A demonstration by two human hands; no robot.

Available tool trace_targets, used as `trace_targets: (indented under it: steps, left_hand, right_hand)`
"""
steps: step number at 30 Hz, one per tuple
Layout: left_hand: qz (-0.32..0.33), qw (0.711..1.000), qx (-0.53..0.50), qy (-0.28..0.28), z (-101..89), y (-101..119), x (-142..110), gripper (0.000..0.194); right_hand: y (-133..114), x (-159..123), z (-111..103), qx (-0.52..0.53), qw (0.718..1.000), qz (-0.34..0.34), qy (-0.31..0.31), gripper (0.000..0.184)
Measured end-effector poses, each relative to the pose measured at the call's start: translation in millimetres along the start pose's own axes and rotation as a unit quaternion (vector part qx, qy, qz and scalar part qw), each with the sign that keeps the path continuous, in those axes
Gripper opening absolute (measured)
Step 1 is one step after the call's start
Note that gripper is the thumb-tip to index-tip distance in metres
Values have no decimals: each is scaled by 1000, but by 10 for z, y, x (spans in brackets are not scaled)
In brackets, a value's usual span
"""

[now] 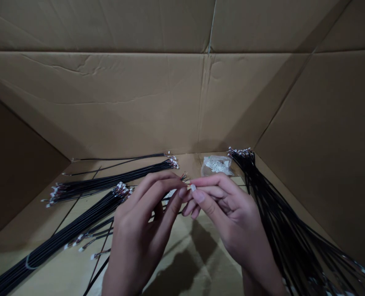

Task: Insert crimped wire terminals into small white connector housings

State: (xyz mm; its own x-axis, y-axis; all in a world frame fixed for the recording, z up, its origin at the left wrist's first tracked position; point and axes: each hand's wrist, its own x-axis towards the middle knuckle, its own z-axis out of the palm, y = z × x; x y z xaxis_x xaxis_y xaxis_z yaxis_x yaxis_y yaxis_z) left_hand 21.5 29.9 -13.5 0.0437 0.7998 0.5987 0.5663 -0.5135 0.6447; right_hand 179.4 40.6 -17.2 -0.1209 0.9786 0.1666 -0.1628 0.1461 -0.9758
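- White plug [194, 188] sits at the fingertips of our right hand [233, 216], pinched between thumb and forefinger, just beside the left fingertips.
- Its visible part is short and tilted, the long axis running steeply, upper end leaning toward our left fingers and lower end toward our right thumb; we cannot tell which way its mouth faces.
- Thin wire [188, 185] crosses the narrow gap between the two sets of fingertips, lying roughly sideways, across the plug's axis. We cannot tell whether it enters the plug.
- Our left hand [140, 220] has thumb and forefinger brought close together on the wire, the other fingers bent behind them.
- Bare wire ends [184, 176] fan out just beyond the left fingertips.
- Clear bag [218, 165] of small white pieces lies beyond our right fingers.
- Large cable bundle [277, 218] runs along the right of our right fingers.
- Tied cable bundle [61, 242] slants away to the left of our left fingers, with another cable bundle [117, 179] farther beyond them.
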Motion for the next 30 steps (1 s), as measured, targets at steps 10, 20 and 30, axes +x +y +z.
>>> trace_targets:
  steps: [10,20,30]
  left_hand:
    - [-49,997,-59,-6,-4,-2,47,10]
    - [-72,993,-90,-8,-12,-1,24,13]
    - [-80,991,-105,7,-15,7,20,15]
  right_hand:
    - [10,54,8,63,997,-8,-32,4]
    - [72,114,-9,140,988,17,-63,7]
    - [103,117,16,115,992,-42,-28,11]
